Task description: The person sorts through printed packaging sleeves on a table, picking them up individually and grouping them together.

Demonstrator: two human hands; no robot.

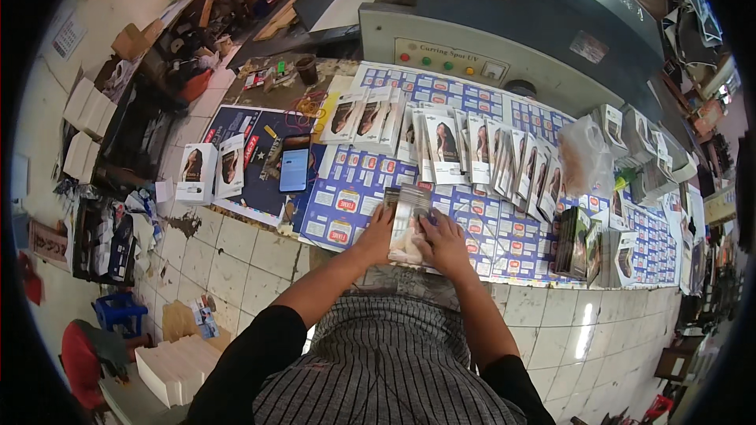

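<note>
Close in front of me, at the table's near edge, a small stack of flat printed card pieces (pixel 408 224) lies between my hands. Its top is pale below, with a darker band at the far end. My left hand (pixel 376 234) is closed along the stack's left side, and my right hand (pixel 445 245) grips its right side with bent fingers partly over the top. Past my hands, a long row of white printed cartons with a long-haired figure (pixel 445 142) overlaps across the table. More such cartons (pixel 368 118) lie in a fan at the row's left end.
Printed blue sheets (pixel 339 208) cover the table. A phone with a lit screen (pixel 294 167) and two carton stacks (pixel 197 169) are on the left. Upright bundles (pixel 572 240) and a clear plastic bag (pixel 584 153) stand right. Behind is a large machine with buttons (pixel 441 51).
</note>
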